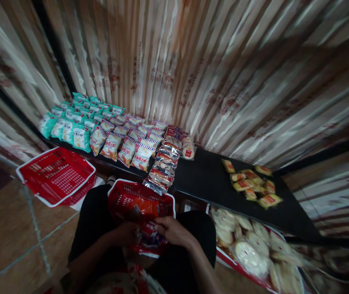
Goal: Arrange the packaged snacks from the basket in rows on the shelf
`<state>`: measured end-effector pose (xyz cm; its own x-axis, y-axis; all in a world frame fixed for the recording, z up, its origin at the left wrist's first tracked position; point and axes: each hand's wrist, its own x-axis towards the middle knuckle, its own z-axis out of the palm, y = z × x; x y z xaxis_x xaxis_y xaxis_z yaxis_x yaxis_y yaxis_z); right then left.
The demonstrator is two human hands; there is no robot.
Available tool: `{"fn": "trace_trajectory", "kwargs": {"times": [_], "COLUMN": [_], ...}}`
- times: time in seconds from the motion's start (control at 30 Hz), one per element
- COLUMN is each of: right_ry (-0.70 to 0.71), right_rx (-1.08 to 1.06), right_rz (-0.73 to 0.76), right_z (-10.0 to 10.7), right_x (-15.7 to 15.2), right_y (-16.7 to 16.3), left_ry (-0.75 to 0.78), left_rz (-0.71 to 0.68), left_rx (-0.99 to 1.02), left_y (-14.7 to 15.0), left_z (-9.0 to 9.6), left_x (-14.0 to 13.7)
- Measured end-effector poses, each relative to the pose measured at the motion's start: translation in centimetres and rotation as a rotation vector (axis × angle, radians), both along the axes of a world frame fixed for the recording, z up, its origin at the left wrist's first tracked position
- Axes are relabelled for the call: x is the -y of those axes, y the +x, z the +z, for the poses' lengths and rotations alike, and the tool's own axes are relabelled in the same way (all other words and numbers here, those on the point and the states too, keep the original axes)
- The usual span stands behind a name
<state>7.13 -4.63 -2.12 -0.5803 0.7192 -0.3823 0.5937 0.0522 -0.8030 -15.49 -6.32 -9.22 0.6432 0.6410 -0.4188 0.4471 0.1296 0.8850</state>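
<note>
Left hand [127,233] and right hand [172,230]: fingers closed on a red packet [148,234], held over the lap basket [122,195]. Risk: basket sits tilted on the knees and could tip, spilling packets. Counter [206,175] rows could slide if bumped. Print too blurred to read.

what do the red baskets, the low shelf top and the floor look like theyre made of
Red baskets: seemingly moulded plastic, shown by the slotted grid walls and white rims. Shelf top: a flat black board with a matt look, perhaps painted wood or laminate; too dark to tell. Floor: brownish tiles, apparently ceramic, with pale grout lines and a faint sheen.
</note>
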Motion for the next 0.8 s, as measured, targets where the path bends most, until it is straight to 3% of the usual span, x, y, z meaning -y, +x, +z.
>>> {"fn": "trace_trajectory", "kwargs": {"times": [0.17,0.23,0.37,0.5,0.57,0.7,0.8], "right_ry": [-0.064,-0.08,-0.054,-0.06,-0.081,-0.091,-0.042], "right_rx": [-0.295,-0.414,-0.591,-0.742,-0.771,-0.752,-0.744], "right_rz": [-0.182,-0.327,-0.719,-0.996,-1.042,-0.898,-0.878], "right_z": [4.9,6.0,6.6,5.8,5.4,5.3,5.3], "right_x": [-1.7,-2.2,-2.7,-2.4,-2.0,-1.3,-1.2], "right_y": [1.2,1.6,2.1,2.2,2.0,1.6,1.3], "left_ry": [0.059,0.072,0.054,-0.005,-0.005,0.0,-0.046], "left_rz": [0.112,0.161,0.307,0.423,0.444,0.442,0.46], "left_rx": [0.146,0.221,0.187,0.278,0.332,0.358,0.381], "left_y": [0.0,0.4,1.2,2.2,2.8,4.3,5.4], "left_z": [2.8,4.1,6.7,9.2,10.0,11.0,11.5], "left_x": [-0.7,-1.2,-2.4,-3.5,-3.9,-4.5,-4.7]}}
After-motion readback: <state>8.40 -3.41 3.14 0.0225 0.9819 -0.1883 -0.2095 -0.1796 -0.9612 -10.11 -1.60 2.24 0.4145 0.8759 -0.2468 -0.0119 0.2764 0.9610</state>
